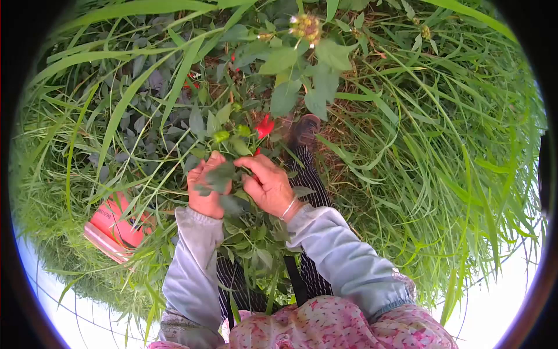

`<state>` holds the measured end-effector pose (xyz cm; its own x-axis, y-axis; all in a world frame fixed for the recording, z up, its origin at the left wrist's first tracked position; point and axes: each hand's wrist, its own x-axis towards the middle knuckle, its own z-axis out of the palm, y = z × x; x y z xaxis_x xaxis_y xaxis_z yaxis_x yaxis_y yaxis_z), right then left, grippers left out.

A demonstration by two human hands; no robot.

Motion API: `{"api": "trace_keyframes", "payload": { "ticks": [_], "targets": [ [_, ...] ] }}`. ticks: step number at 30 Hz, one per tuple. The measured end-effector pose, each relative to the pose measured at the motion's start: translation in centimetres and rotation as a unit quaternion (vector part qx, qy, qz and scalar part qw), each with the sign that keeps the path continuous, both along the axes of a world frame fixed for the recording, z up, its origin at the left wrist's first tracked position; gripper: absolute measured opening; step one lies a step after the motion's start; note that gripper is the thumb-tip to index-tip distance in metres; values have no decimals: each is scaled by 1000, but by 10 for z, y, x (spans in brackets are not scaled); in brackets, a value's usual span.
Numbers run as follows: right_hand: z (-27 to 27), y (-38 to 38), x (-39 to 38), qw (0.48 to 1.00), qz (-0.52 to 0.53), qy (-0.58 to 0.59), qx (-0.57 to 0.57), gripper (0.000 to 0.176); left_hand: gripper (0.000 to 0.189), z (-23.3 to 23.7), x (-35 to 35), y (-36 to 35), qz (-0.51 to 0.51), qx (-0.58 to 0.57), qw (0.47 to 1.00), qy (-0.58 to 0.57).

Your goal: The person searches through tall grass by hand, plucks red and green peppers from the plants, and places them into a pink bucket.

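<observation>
A leafy pepper plant (232, 119) stands in front of me, bearing a bright red pepper (265, 126) and small green peppers (221, 136). My left hand (204, 189) is closed among its leaves just below the green peppers; blurred leaves (221, 177) cover part of the fingers. To its right, my right hand (270, 185) has thumb and forefinger bent together in a pinch close under the red pepper. What either set of fingers holds is hidden or too small to make out. More red peppers (192, 81) show deeper in the foliage.
A red plastic container (119, 224) lies in the grass at left. Tall grass (430, 157) surrounds the plant, with long blades crossing above my hands. My shoe (306, 128) and striped trouser leg (311, 180) are beside the plant. A flowering weed (305, 29) stands at the top.
</observation>
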<state>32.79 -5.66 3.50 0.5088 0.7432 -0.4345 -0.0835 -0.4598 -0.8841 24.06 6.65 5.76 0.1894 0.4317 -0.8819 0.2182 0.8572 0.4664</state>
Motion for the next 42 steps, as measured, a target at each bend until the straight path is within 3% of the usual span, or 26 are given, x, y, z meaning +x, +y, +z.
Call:
{"api": "trace_keyframes", "payload": {
  "ticks": [2,4,5,7,8,9,10,11,12,15,16,17,18,20,23,26,29,30,32,35,38,42],
  "targets": [
    [-17,-10,-4,998,-55,16,26,39,20,-11,-7,15,105,-31,993,-37],
    [-11,-6,7,995,-54,78,13,40,21,-54,-43,48,-50,24,995,-78],
    [-6,-5,8,992,-55,115,3,40,22,-52,-40,58,-129,48,986,-89],
    [3,-7,5,985,-61,159,-31,40,16,-14,-39,73,-167,48,982,77],
    [3,-3,7,984,-61,160,-46,39,15,-37,-67,74,-105,97,989,45],
    [1,1,8,984,-60,159,-57,39,14,-36,-74,75,-250,246,927,133],
    [1,1,7,988,-53,139,-49,34,14,-29,-76,78,-384,380,814,215],
    [-1,-1,5,987,-65,139,-41,33,14,-17,-72,81,-498,491,656,285],
    [-5,-3,4,987,-76,138,-33,31,17,-3,-67,85,-481,489,662,301],
    [-11,-8,-4,976,-135,169,-17,26,17,40,-17,83,-431,455,761,167],
    [-19,-9,-7,968,-159,193,-16,26,15,37,-4,69,-420,407,806,90],
    [-23,-7,-8,959,-183,216,-13,25,14,32,7,56,-430,285,853,75],
    [-20,-5,-7,962,-173,209,-17,25,19,5,0,46,-453,245,856,51],
    [-17,-3,-3,942,-194,272,12,24,25,-28,13,37,-413,89,898,120],
    [-15,-9,1,939,-173,298,14,24,27,-61,28,31,-426,-80,900,36],
    [-11,-12,19,919,-174,355,7,24,25,-81,31,30,-372,-178,911,2],
    [-19,-17,18,894,-212,394,16,29,26,-91,28,9,-415,-57,906,66],
    [-22,-17,16,896,-209,391,13,30,30,-100,23,1,-377,-3,926,19],
    [-27,-14,11,924,-187,333,16,37,32,-98,20,5,-416,-40,908,45],
    [-30,-11,10,955,-146,235,-108,31,35,-101,14,11,-481,-79,873,2],
    [-23,-10,8,992,-94,66,-56,17,35,-92,30,8,-480,-53,875,-37],
    [1,-5,16,984,-118,131,-29,8,25,-88,47,2,-376,-94,922,16]
  ]
}}
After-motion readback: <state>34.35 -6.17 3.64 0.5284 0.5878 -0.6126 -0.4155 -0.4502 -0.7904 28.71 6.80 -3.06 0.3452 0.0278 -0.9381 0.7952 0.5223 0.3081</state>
